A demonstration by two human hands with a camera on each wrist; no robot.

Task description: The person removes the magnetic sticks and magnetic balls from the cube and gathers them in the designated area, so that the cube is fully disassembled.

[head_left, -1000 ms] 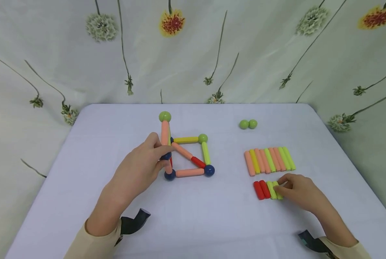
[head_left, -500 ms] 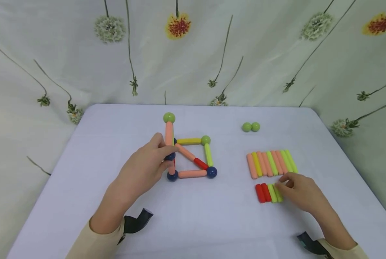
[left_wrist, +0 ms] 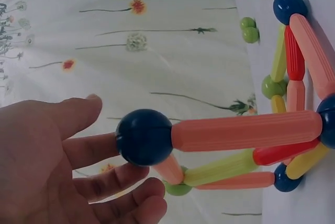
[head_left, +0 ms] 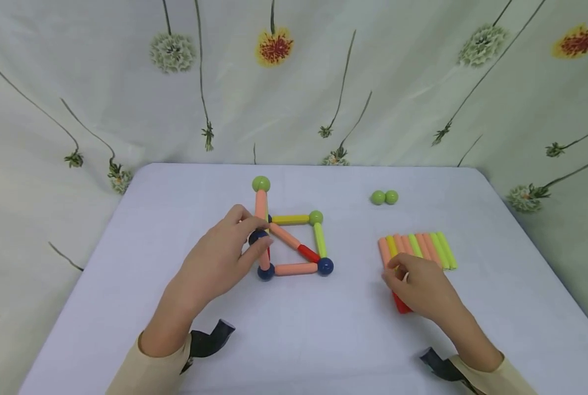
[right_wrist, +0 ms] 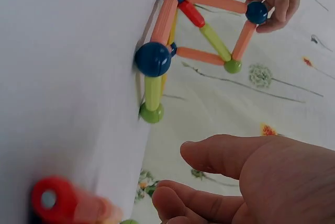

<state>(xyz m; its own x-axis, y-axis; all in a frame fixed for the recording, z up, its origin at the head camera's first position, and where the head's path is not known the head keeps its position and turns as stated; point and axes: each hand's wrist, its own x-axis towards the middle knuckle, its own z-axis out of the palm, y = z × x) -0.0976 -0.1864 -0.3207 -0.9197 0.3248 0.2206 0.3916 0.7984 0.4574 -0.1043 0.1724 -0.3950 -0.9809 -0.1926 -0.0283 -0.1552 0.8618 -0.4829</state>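
A magnetic stick-and-ball frame [head_left: 296, 269] stands left of the table's middle, with pink, red, yellow and lime sticks between navy and green balls. My left hand [head_left: 217, 258] is at its raised near corner. In the left wrist view, the fingers touch the upper navy ball [left_wrist: 144, 137] from behind while the thumb stands off it. That ball tops an upright pink stick [left_wrist: 246, 131]. My right hand [head_left: 424, 285] hovers over the short red sticks [head_left: 401, 305], hiding the short lime ones. Nothing shows between its parted thumb and fingers [right_wrist: 209, 203] in the right wrist view.
Behind the right hand lies a row of longer pink, yellow and lime sticks [head_left: 437, 249]. Two loose green balls [head_left: 385, 197] sit together farther back. A flower-printed cloth [head_left: 294, 99] hangs behind the white table [head_left: 175, 186].
My right hand has moved left from the short lime sticks to above the red ones. The left thumb has come away from the navy ball. The view has shifted slightly.
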